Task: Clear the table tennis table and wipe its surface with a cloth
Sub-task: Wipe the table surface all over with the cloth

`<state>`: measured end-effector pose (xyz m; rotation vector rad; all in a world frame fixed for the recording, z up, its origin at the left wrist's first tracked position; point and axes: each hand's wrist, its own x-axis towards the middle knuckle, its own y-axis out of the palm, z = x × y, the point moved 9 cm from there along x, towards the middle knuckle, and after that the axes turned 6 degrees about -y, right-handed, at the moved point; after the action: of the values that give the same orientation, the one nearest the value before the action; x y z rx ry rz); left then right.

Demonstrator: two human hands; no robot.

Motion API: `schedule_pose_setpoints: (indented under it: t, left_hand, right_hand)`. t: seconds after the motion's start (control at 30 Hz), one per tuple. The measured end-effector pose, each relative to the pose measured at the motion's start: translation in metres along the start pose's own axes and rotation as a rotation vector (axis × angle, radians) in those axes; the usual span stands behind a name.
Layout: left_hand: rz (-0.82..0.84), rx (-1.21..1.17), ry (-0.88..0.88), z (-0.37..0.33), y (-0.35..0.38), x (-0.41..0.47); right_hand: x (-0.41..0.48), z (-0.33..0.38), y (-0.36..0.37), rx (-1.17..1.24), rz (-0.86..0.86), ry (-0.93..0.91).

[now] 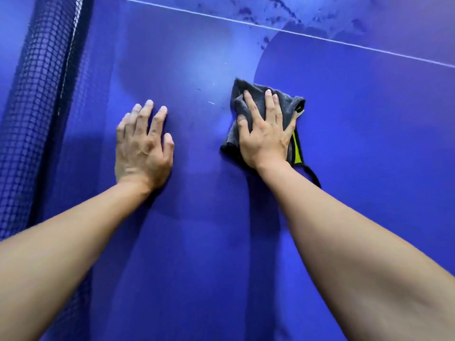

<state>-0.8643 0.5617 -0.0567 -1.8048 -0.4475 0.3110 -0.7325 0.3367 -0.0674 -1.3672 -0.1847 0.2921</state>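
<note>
Right grip [267,134] wide and flat, fingers spread straight, palm pressing down on dark grey crumpled microfibre cloth with yellow-green edging [288,104]; nothing curled round it. Cloth lies on blue table tennis surface [202,217], right of centre in view, bunched under the palm, with corners sticking out past the fingertips and on both sides of the hand. Thin black hanging loop [312,174] of the cloth trails out beside the right wrist, lying on the surface. Left grip [142,148] wide too, holding nothing, fingers slightly bent, fingertips and heel of hand touching bare surface, well apart from the cloth. Both forearms bare, reaching in from bottom of view. Black mesh net [37,107] runs along left side, near the left grip but not touching it. Thin white painted line [320,36] crosses surface beyond both hands. Dark smudgy marks [283,11] sit on surface past that line. Few small pale specks [211,102] between the two hands.
</note>
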Motion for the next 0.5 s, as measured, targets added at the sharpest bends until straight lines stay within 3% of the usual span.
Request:
schedule_pose_setpoints:
  t: [0.33, 0.5]
  left_hand:
    - [-0.052, 0.003, -0.011, 0.004, -0.004, -0.001]
    - [-0.071, 0.025, -0.007, 0.005, -0.001, -0.002]
  right_hand:
    - [0.177, -0.007, -0.008, 0.038, 0.021, 0.080]
    - [0.203, -0.009, -0.007, 0.021, 0.029, 0.057]
